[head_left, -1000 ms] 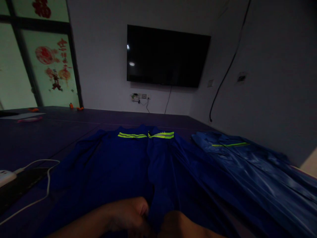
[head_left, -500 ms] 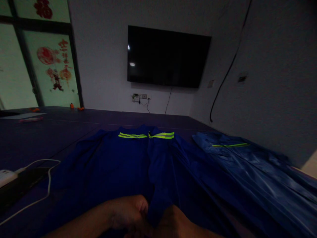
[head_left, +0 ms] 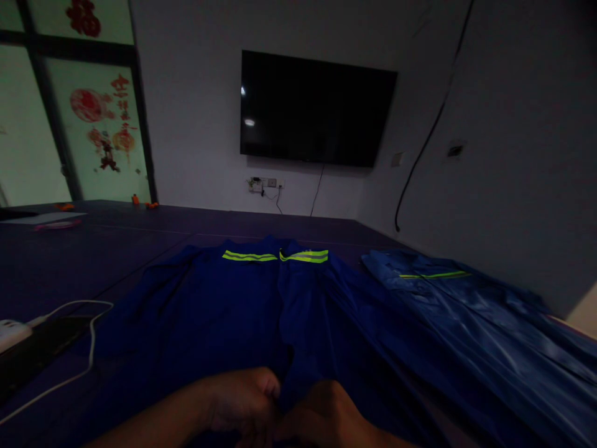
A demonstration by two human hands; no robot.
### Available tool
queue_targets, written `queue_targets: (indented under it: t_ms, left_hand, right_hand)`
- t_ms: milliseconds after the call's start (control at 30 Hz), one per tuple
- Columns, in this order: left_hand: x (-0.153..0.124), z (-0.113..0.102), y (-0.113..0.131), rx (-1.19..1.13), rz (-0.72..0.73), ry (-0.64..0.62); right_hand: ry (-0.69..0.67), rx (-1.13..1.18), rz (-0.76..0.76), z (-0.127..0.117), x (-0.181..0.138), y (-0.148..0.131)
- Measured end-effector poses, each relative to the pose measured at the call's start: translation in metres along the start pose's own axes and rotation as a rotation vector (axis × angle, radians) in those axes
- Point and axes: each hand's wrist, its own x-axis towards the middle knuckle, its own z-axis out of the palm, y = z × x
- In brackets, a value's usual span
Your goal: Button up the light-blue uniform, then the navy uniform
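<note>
A dark blue work jacket (head_left: pixel 224 311) with yellow-green reflective stripes across its chest lies spread out in front of me, collar at the far end. My left hand (head_left: pixel 245 398) is closed at the lower part of its front opening. Close beside it, my right hand (head_left: pixel 321 414) is also closed, its fingers bent in toward the left. Both seem to pinch the jacket's front edges near the hem. The fingertips are dark and partly cut off by the lower frame edge, so the exact spot they grip is hidden.
A second, lighter blue garment (head_left: pixel 466 311) with a reflective stripe lies at the right. On the left are a white charger block (head_left: pixel 13 333) and a white cable (head_left: pixel 93 342). Small orange objects (head_left: pixel 152 205) sit by the glass door. A television (head_left: pixel 317 109) hangs on the far wall.
My right hand has shifted slightly up and left, closer to my left hand. The left hand stays almost where it was, and the jacket lies as before.
</note>
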Motion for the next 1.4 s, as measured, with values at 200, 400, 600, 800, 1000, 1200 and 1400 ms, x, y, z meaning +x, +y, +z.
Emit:
queue_targets:
  t_ms: [200, 400, 600, 800, 1000, 1200, 1400]
  left_hand:
    - [0.001, 0.003, -0.003, 0.026, 0.038, 0.031]
    - [0.005, 0.0, -0.008, 0.008, 0.005, 0.037]
    - [0.0, -0.001, -0.002, 0.019, -0.03, -0.04]
    - [-0.002, -0.003, -0.002, -0.03, 0.038, -0.084]
    - [-0.008, -0.001, 0.006, -0.028, 0.098, -0.079]
    - [-0.009, 0.003, 0.016, 0.016, 0.212, 0.234]
    - [-0.005, -0.007, 0.019, 0.401, 0.467, 0.893]
  right_hand:
    - [-0.028, -0.09, -0.062, -0.003, -0.003, 0.003]
    - [-0.298, -0.153, -0.043, -0.008, -0.006, 0.001]
    - [-0.321, -0.176, -0.045, -0.004, -0.011, 0.003]
    - [-0.311, -0.201, -0.085, -0.007, -0.009, 0.0]
    - [-0.391, -0.291, -0.111, -0.004, -0.008, 0.004]
    - [-0.45, -0.31, -0.112, -0.007, -0.005, 0.0]
    - [-0.387, -0.164, -0.104, -0.003, -0.004, 0.002]
